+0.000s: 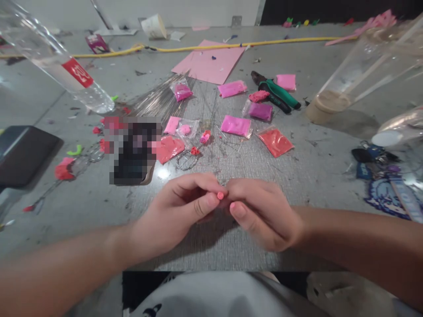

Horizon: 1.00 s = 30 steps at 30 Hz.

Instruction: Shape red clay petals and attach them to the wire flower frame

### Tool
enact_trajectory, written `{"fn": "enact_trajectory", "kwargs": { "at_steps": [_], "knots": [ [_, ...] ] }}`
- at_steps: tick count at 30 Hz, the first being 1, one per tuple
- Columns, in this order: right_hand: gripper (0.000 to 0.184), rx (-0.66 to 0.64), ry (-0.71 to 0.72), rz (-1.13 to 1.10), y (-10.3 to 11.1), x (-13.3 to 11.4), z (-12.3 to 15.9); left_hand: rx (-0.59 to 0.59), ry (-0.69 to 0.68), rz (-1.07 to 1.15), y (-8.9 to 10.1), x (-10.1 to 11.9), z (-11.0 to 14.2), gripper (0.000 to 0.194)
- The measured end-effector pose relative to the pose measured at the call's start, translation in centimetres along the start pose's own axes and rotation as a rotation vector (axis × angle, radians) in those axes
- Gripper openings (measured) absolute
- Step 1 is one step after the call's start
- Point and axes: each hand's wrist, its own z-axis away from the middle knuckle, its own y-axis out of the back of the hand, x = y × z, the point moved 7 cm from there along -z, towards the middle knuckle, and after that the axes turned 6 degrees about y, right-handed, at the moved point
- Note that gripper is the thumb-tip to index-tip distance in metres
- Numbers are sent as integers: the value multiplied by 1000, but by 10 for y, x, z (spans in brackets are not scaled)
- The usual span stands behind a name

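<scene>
Between the thumb and forefinger of my left hand (178, 207) is a small coral-pink piece of modelling clay (220, 195), its end looking rolled up. My right hand (264, 211) meets it from the other side, fingers curled inward. A tiny bit of pink clay (233, 205) shows at the right thumb's tip, and its fingertips are partly hidden. Just beyond the hands lie a wire ring with red clay flowers (194, 151), a pink-and-red clay flower (205, 137), an open bag of pink clay (185, 129) and a red clay packet (276, 141).
Loose thin wires (161, 94) fan out behind the packets, near green-handled pliers (277, 93) and pink paper (211, 61). A water bottle (59, 66) and blurred phone (135, 149) stand left; a clear cup (343, 83) and keychains (383, 185) are right. A yellow cable (211, 47) crosses the back.
</scene>
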Motion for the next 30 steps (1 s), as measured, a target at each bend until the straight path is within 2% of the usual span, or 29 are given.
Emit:
{"fn": "enact_trajectory", "kwargs": {
  "at_steps": [5,15,30],
  "knots": [
    [16,12,33,60,-2,-3,-1,24,-11,37,-2,-1,5,5],
    [24,20,-27,158,-4,-2,-1,67,-78,15,2,0,4,10],
    [27,37,-59,178,-5,-1,0,65,-151,-50,0,6,4,14]
  ]
}}
